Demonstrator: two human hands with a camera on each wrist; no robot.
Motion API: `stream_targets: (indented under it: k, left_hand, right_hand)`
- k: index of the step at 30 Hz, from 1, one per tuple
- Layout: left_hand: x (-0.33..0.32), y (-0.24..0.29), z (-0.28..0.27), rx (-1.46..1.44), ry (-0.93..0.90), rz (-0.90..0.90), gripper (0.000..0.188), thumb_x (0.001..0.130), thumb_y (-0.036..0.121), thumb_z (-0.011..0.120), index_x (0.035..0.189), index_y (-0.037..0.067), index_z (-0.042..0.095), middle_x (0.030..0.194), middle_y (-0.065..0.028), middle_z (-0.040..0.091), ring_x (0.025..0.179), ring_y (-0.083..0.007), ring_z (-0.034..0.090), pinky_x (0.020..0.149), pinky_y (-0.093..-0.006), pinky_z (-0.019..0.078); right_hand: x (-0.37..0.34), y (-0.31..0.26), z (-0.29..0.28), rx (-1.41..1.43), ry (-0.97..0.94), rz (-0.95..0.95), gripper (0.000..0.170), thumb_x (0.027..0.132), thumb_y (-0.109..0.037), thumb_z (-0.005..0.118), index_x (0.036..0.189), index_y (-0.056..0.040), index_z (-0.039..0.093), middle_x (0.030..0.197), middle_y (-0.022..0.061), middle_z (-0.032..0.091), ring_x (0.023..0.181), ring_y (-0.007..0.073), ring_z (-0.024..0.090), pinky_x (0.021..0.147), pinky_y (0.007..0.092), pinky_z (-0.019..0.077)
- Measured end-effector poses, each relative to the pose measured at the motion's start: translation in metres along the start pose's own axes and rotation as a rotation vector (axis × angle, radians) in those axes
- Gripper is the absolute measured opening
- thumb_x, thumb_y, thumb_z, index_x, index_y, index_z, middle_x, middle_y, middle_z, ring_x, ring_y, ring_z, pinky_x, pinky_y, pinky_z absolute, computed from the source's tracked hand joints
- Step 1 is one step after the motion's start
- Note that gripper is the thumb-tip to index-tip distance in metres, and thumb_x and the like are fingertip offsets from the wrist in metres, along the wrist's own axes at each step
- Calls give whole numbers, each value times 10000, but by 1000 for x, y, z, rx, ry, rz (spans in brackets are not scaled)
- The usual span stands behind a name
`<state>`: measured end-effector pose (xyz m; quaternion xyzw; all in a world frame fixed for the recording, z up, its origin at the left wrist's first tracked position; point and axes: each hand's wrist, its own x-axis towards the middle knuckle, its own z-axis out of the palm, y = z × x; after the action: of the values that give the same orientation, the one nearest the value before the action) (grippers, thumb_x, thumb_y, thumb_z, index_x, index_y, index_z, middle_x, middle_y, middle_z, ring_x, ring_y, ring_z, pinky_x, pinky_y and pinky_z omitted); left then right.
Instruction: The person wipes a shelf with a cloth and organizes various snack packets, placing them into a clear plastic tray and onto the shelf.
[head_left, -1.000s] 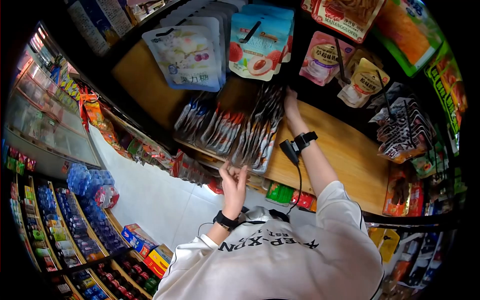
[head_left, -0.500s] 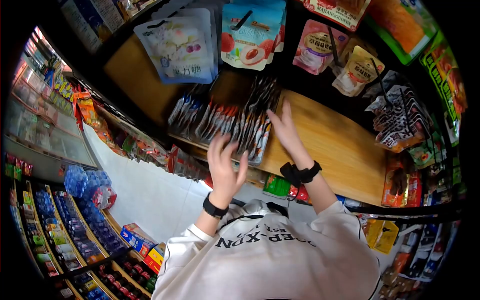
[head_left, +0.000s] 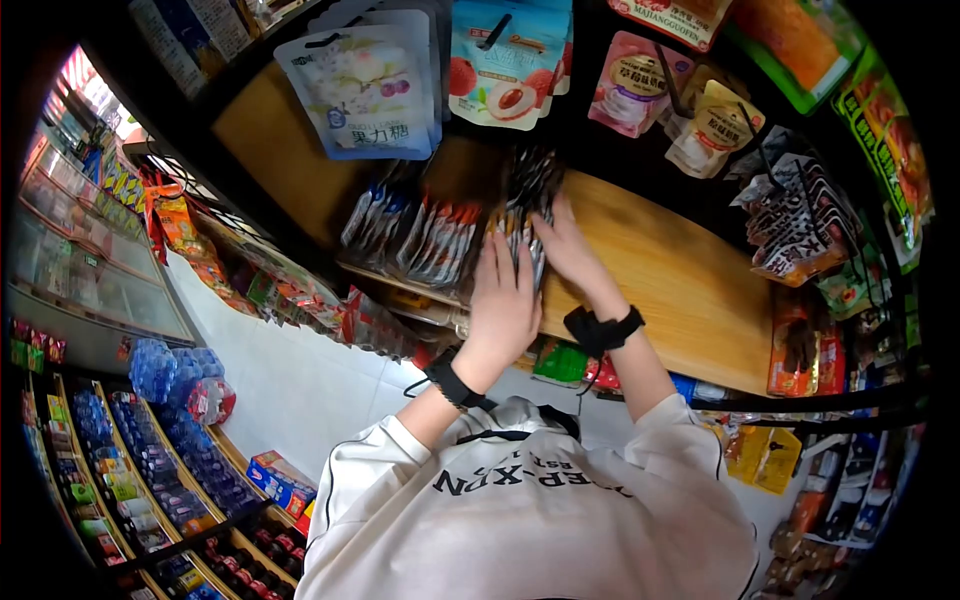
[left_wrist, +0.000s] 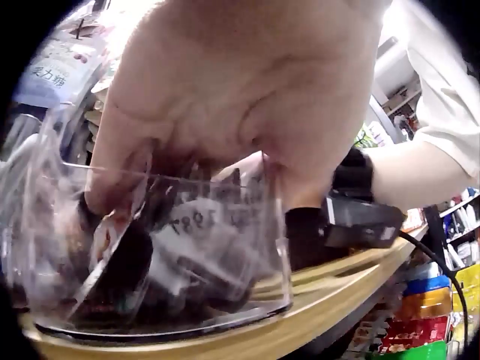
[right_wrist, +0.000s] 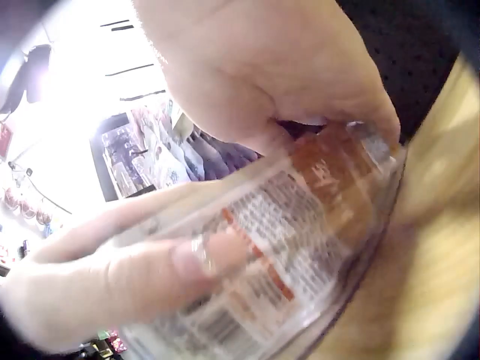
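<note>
A clear bin (left_wrist: 161, 326) of upright snack packets stands at the edge of the wooden shelf. My left hand (head_left: 505, 310) lies over its near part, fingers reaching down among the packets (left_wrist: 202, 255) in the left wrist view. The right wrist view shows my left thumb (right_wrist: 202, 259) on the outside of the clear side wall, across from a finger. My right hand (head_left: 575, 255) grips the bin's right side farther back; its fingertips are partly hidden. Behind that wall, an orange and white packet (right_wrist: 334, 187) faces the right wrist camera.
More packet rows (head_left: 435, 235) stand left of the bin. Bare wooden shelf (head_left: 670, 280) extends to the right. Hanging pouches (head_left: 365, 90) overhang the back, with dark striped packets (head_left: 800, 220) at the right. Drink shelves (head_left: 150, 470) are at lower left.
My left hand has moved up and right from the shelf's front edge onto the bin. My right hand has come nearer from the bin's back corner and now holds its side.
</note>
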<state>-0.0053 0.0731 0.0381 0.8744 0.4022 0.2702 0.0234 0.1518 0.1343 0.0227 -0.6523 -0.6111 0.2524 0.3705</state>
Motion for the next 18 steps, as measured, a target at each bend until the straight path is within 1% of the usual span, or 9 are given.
stream_targets:
  k: [3,4,6,7,9,13,15,16,18]
  left_hand:
    - [0,4,6,78,16,4,535,796,144,499,1246,-111,361,1275,-401,289,1178,-514,330,982,-489,322]
    - [0,4,7,114,-6,5,545,789,150,508,1249,-105,362,1276,-400,289,1181,-514,329,980,-488,325]
    - [0,3,9,122,-8,6,562,790,177,519,1259,-89,360,1283,-396,284,1186,-506,330,976,-492,327]
    - [0,2,8,122,-9,11,562,790,177,519,1259,-89,360,1283,-396,284,1186,-506,330,976,-492,327]
    - [-1,-2,4,62,13,17,588,794,219,531,1273,-72,353,1298,-391,269,1204,-494,315,989,-501,304]
    - [-2,-6,-7,-25,-7,22,611,800,271,540,1274,-67,354,1311,-386,254,1232,-482,285,1004,-509,272]
    - [-2,-10,-11,-85,-13,49,632,807,313,542,1273,-71,354,1321,-383,244,1254,-472,257,1015,-507,251]
    - [-1,-12,-13,-91,-15,58,632,807,313,542,1273,-71,354,1321,-383,244,1254,-472,257,1015,-507,251]
    - [-2,-15,-15,-144,-8,79,610,822,324,528,1257,-75,375,1320,-381,251,1254,-467,265,1010,-496,266]
  right_hand:
    - [43,1,-9,-50,80,-83,819,852,-442,476,1348,107,127,1377,368,132,1309,442,141,1062,380,221]
    - [51,-11,-9,-105,108,-18,881,815,-492,509,1351,97,133,1371,378,128,1298,474,140,1054,407,233]
    - [68,-22,-6,-191,98,80,936,775,-526,546,1357,84,138,1363,392,124,1284,512,122,1047,443,235]
    - [74,-23,-5,-189,102,83,936,775,-526,546,1357,84,138,1363,392,124,1284,512,122,1047,443,235]
    - [84,-25,-3,-442,6,137,982,733,-530,586,1368,67,134,1358,403,117,1280,528,101,1052,456,216]
    - [95,10,-4,-488,5,81,975,717,-498,614,1371,58,149,1368,389,119,1295,503,100,1060,447,199]
    - [91,24,-11,-328,31,-44,924,727,-449,619,1359,67,186,1375,378,124,1305,483,104,1065,440,188]
    - [89,29,-10,-332,38,-36,924,727,-449,619,1359,67,186,1375,378,124,1305,483,104,1065,440,188]
    - [82,33,-7,-244,137,-155,827,769,-392,586,1348,70,220,1380,369,126,1306,478,105,1063,447,193]
